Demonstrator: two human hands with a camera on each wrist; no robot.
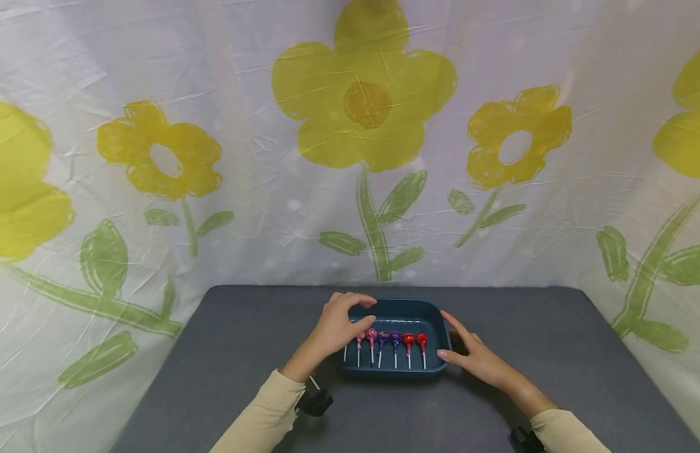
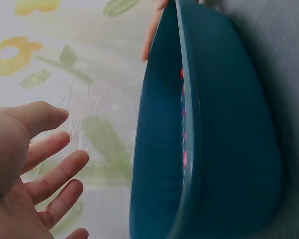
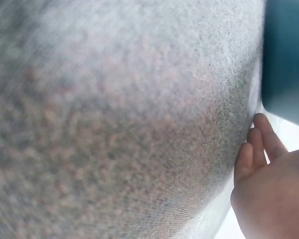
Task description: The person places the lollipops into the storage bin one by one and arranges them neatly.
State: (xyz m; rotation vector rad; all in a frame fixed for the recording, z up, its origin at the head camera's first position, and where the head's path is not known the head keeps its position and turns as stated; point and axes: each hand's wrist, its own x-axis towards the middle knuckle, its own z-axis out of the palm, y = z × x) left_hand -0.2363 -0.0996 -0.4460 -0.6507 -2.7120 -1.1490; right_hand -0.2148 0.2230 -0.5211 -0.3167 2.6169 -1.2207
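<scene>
A dark blue rectangular tray (image 1: 403, 308) holds several lollipops in a row, sticks pointing toward me. From the right come red lollipops (image 1: 422, 340), then purple lollipops (image 1: 396, 338), then pink lollipops (image 1: 371, 335). My left hand (image 1: 338, 321) hovers over the tray's left end with fingers loosely bent and apart; the left wrist view shows nothing in it. It hides the row's left end, where a white stick (image 1: 345, 353) shows. My right hand (image 1: 471, 355) rests at the tray's right side, thumb at the rim and fingers extended along the outer wall.
The tray stands on a dark grey table (image 1: 259, 333), near its back edge. Behind hangs a pale cloth (image 1: 259, 220) printed with yellow flowers. Black wrist cameras sit at both cuffs, and beside the left camera (image 1: 316, 402) a short white stick shows.
</scene>
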